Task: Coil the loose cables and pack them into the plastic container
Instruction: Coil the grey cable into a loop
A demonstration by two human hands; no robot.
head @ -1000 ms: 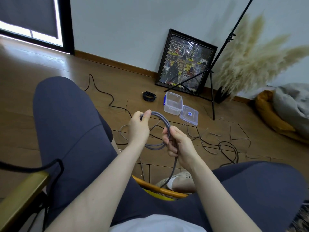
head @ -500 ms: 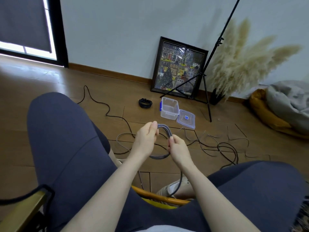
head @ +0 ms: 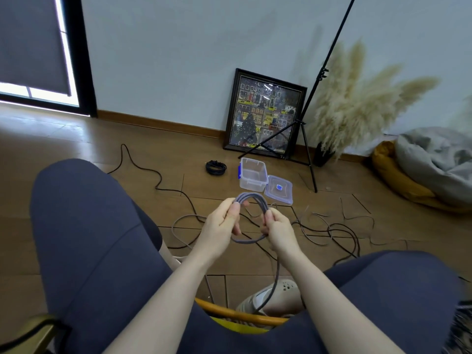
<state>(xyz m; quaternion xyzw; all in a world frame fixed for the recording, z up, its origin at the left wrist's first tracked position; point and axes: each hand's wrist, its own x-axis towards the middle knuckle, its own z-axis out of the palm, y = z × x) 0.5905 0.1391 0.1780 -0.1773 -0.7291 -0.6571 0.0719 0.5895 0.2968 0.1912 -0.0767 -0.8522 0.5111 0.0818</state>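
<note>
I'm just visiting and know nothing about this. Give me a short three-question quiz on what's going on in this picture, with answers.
1. True or false: the plastic container on the floor already has its lid snapped on.
2. Which cable is already coiled and lying on the floor? A) the black cable left of the container B) the grey cable C) the tangle of loose cables on the right
3. Fill in: the left hand and right hand both hold the ____ cable.

Key
1. False: the lid lies on the floor beside the open container.
2. A
3. grey; its tail hangs down past the shoe.
</note>
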